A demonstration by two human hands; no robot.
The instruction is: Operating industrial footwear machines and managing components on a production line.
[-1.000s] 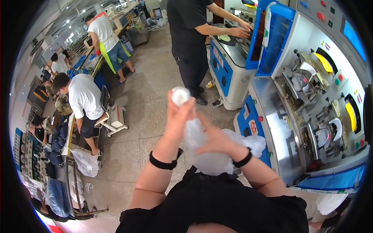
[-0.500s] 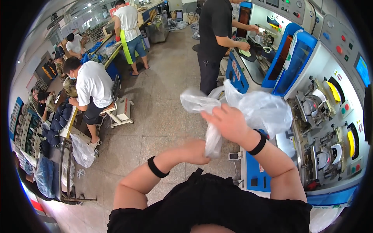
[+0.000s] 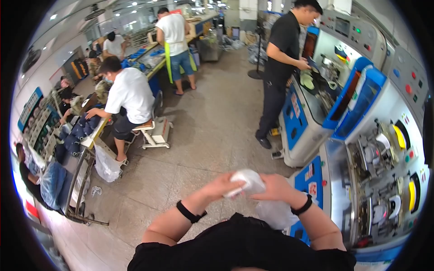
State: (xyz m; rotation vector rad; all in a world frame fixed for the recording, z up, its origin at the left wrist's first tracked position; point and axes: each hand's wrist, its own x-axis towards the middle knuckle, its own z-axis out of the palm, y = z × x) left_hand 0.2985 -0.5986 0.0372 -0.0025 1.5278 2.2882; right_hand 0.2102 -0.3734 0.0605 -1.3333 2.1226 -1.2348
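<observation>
1 downward head-worn fisheye view

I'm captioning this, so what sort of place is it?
Probably a factory workshop: blue-and-white machines at right, dark blue pieces heaped at left, and a seated worker beside them.

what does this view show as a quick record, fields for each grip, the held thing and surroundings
left grip: on the left of a white bundle
right grip: on the bundle's right
loose plastic: translucent, below right grip; link to bundle unclear
right side: blue-and-white machine
left side: seated co-worker, white shirt
beyond: standing co-worker, black shirt
</observation>
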